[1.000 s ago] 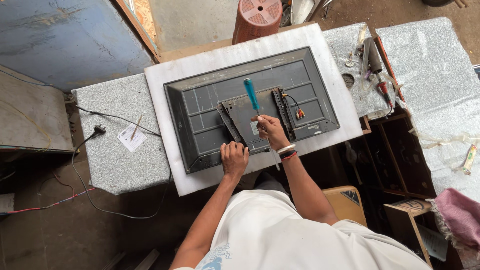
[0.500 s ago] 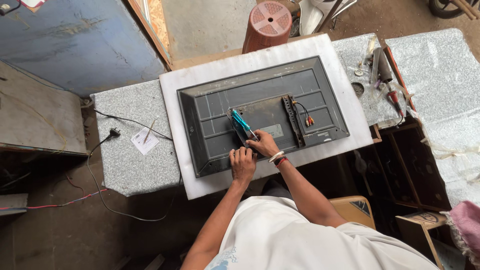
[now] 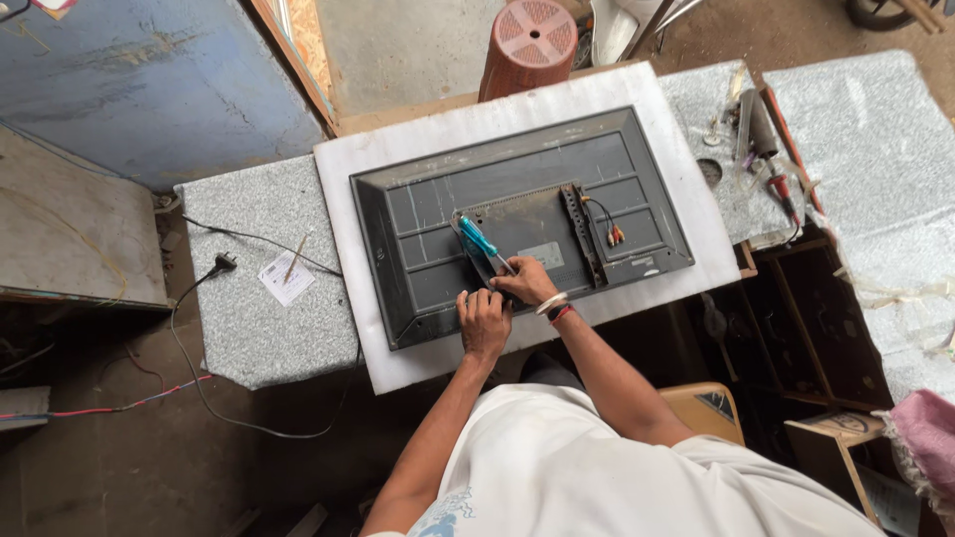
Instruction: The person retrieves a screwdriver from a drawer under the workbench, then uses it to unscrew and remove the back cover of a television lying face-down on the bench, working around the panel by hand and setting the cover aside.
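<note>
A flat television [image 3: 418, 214] lies face down on a white foam sheet [image 3: 343, 214] across a speckled grey table. My right hand [image 3: 525, 283] grips a blue-handled screwdriver [image 3: 480, 243], its tip down at the lower part of the set's back, beside a dark metal bracket. My left hand [image 3: 483, 323] rests close beside it on the back panel near the bottom edge, fingers curled; whether it holds anything is hidden. A second bracket [image 3: 575, 224] and short coloured wires [image 3: 615, 235] sit right of centre.
Pliers and other tools [image 3: 766, 159] lie at the table's right end. A paper slip with a stick [image 3: 286, 276] and a black power cable [image 3: 214, 267] lie on the left. A reddish plastic stool [image 3: 529, 45] stands behind the table. A wooden chair [image 3: 711, 410] is at my right.
The screwdriver has swung from upright over the centre to leaning left at the lower back panel. Both hands have come close together there. The camera view has shifted slightly.
</note>
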Available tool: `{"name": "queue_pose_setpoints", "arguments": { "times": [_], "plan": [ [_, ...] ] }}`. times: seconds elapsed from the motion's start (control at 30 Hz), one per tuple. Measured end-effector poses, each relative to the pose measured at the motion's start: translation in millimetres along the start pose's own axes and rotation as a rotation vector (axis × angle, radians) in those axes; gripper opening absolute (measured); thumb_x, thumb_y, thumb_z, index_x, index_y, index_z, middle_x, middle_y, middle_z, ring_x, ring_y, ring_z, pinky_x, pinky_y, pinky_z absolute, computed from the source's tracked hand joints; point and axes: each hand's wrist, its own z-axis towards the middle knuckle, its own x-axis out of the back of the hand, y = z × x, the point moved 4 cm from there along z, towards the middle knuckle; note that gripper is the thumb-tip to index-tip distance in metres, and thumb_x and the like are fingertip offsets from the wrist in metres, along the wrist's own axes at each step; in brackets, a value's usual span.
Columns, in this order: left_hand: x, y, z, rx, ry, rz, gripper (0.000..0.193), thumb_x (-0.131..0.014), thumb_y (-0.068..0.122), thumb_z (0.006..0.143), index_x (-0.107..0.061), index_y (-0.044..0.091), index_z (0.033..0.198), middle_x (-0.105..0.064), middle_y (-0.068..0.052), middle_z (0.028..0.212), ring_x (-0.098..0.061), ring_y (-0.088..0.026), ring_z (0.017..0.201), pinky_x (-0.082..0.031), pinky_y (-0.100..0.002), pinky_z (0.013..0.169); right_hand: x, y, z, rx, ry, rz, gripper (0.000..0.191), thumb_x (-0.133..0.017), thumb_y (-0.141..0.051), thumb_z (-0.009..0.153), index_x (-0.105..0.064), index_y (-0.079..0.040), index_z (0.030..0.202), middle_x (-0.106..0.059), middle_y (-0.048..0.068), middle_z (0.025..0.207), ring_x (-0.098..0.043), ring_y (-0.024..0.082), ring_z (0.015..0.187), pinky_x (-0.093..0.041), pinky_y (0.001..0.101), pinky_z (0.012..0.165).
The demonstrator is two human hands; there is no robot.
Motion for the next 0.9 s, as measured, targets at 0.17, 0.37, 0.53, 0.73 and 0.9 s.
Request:
{"name": "queue_pose_setpoints", "arguments": {
  "times": [0.17,0.37,0.53,0.73,0.9],
  "plan": [
    [0.3,1.9,5.6,0.087,-0.043,-0.064,0.03,-0.079,0.021,0.08,-0.068,0.002,0.1,-0.059,-0.012,0.096,-0.059,-0.032,0.101,-0.04,-0.052,0.103,1.4,-0.3,-0.9,0.002,-0.02,0.057,0.032,-0.086,-0.027,0.078,-0.072,-0.003,0.093,-0.072,0.005,0.077,-0.066,0.01,0.071,-0.054,0.027,0.065],
    [1.2,-1.5,13.2,0.179,-0.099,-0.16,0.018,-0.079,0.02,0.081,-0.069,0.007,0.09,-0.06,-0.01,0.095,-0.057,-0.032,0.102,-0.042,-0.048,0.099,0.6,-0.4,-0.8,0.051,-0.018,0.116,0.029,-0.084,-0.025,0.079,-0.072,-0.002,0.093,-0.072,0.003,0.078,-0.067,0.01,0.071,-0.055,0.0265,0.066],
    [4.7,1.0,19.3,0.144,-0.139,-0.126,0.021,-0.081,0.023,0.079,-0.068,0.007,0.086,-0.06,-0.01,0.094,-0.058,-0.032,0.102,-0.041,-0.048,0.103,3.6,-2.6,-4.1,0.078,-0.044,0.183,0.026,-0.083,-0.021,0.081,-0.071,-0.001,0.091,-0.07,0.004,0.076,-0.064,0.01,0.07,-0.054,0.0279,0.065],
    [3.3,0.0,21.0,0.181,-0.162,-0.177,0.025,-0.083,0.02,0.074,-0.072,0.008,0.094,-0.062,-0.012,0.096,-0.058,-0.033,0.101,-0.039,-0.048,0.102,5.8,-1.5,-7.0,0.069,-0.004,0.139,0.019,-0.077,-0.015,0.079,-0.071,-0.002,0.091,-0.07,0.003,0.075,-0.066,0.01,0.07,-0.054,0.0261,0.066],
    [-0.5,-0.1,20.6,0.215,-0.157,-0.151,0.017,-0.084,0.02,0.074,-0.075,0.01,0.084,-0.063,-0.009,0.092,-0.06,-0.03,0.1,-0.037,-0.049,0.106,5.3,-1.5,-7.3,0.09,0.011,0.156,0.019,-0.076,-0.012,0.077,-0.07,0.0,0.09,-0.067,0.004,0.074,-0.063,0.011,0.069,-0.053,0.0281,0.065]
  ]
}}
